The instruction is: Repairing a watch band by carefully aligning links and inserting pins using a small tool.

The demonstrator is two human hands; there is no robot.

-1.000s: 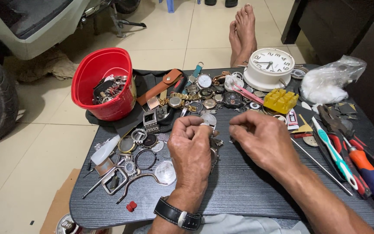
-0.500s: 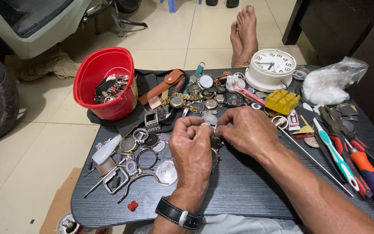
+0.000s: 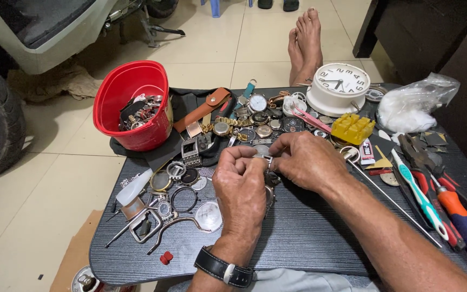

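While both hands meet at the centre of the frame above the dark worktop (image 3: 309,243), the left hand (image 3: 242,189) and right hand (image 3: 306,160) each close a narrow grip on a small silvery metal watch (image 3: 268,170), mostly hidden between the fingers.

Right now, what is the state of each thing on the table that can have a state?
Left hand: closed on a small metal watch part.
Right hand: fingers pinching the same part.
Metal watch part: held between both hands, mostly hidden.
Red bucket: upright, holding watch pieces.
White clock: lying face up.
Plastic bag: crumpled.
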